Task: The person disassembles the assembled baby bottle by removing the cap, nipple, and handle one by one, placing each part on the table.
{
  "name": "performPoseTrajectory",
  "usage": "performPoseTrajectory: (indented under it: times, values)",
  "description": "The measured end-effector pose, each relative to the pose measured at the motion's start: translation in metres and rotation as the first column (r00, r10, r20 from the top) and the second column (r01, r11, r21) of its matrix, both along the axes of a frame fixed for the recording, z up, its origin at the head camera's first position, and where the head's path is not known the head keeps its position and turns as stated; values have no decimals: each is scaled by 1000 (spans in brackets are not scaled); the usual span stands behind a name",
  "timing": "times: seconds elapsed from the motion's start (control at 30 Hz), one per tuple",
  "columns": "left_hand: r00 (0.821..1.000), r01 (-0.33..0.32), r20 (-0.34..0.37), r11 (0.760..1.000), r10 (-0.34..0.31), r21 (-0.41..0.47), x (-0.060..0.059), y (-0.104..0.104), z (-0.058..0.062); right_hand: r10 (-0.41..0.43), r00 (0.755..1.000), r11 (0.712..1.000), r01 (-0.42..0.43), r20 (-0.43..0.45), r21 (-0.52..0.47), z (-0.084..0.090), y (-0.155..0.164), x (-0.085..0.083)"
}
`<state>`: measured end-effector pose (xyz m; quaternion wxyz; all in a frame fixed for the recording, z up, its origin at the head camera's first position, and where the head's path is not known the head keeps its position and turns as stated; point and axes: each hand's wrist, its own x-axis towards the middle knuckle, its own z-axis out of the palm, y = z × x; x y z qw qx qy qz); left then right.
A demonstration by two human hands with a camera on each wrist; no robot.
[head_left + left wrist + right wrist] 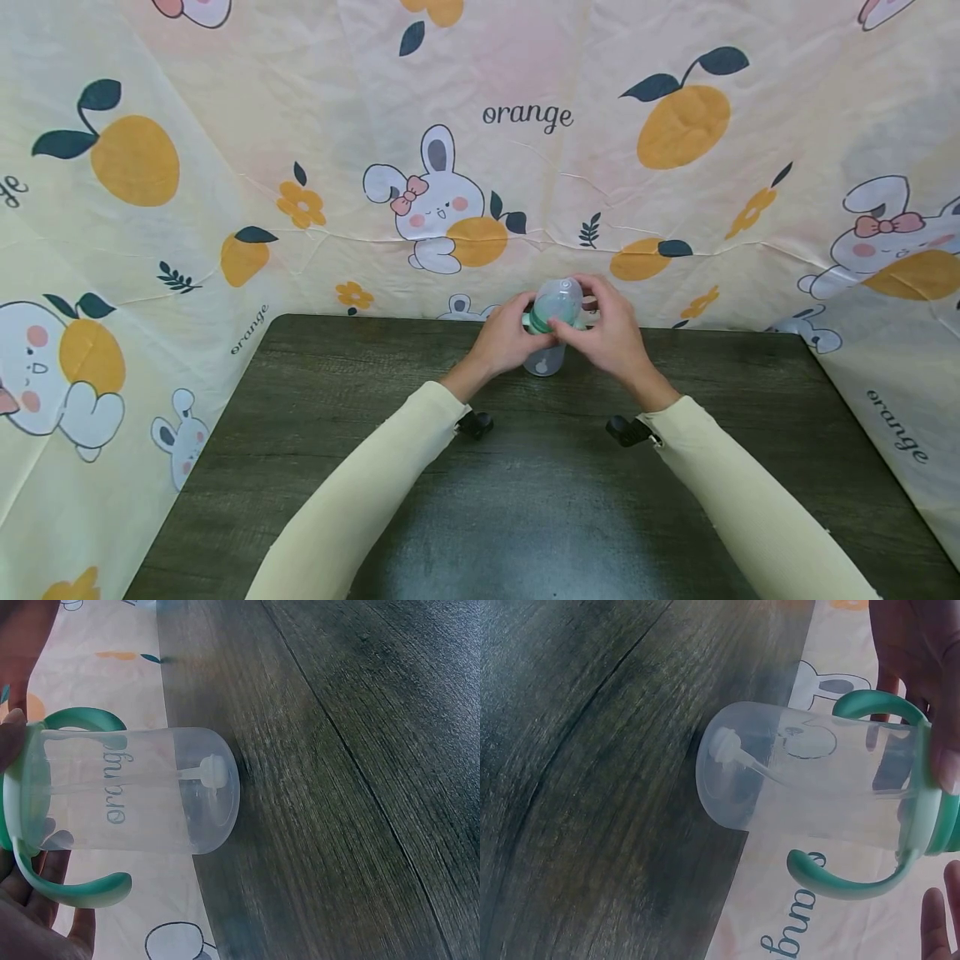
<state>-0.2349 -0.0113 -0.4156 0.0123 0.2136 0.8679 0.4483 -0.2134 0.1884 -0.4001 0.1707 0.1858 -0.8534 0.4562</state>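
A clear baby bottle (pixel 546 360) with a green collar (pixel 537 323) and a domed clear cap (pixel 559 297) stands upright between my hands, its base close on the tabletop. My left hand (pixel 504 340) holds it at the collar from the left, thumb at the front. From the right, my right hand (pixel 611 329) grips around the collar and cap, its thumb (pixel 949 771) pressed on the ring. Two green curved handles (pixel 82 891) jut down beside the body. Inside hangs a thin straw with a white weighted end (pixel 725 745). The bottle hides some fingers.
The dark wood-grain table (pixel 525 492) ends just behind the bottle. Beyond it hangs a pale cloth (pixel 555 167) printed with rabbits and oranges. Black wrist devices (pixel 476 425) sit at both sleeve cuffs.
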Motion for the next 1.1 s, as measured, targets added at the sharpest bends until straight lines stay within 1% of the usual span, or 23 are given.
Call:
performPoseTrajectory:
  times: [0.3, 0.57, 0.83, 1.1]
  values:
    - [1000, -3, -15, 1000, 3, -4, 1, 1, -1, -19, 999, 999, 17, -42, -41, 0, 5, 0]
    - [1000, -3, 3, 1000, 3, 6, 1, 1, -1, -25, 996, 997, 19, -86, -77, -2, 10, 0]
    - [1000, -7, 13, 1000, 7, 5, 1, 1, -1, -55, 995, 993, 46, -84, -110, -1, 15, 1]
    - [1000, -9, 10, 1000, 9, -10, -1, 1, -2, -89, 994, 985, 79, -60, -151, 0, 21, 2]
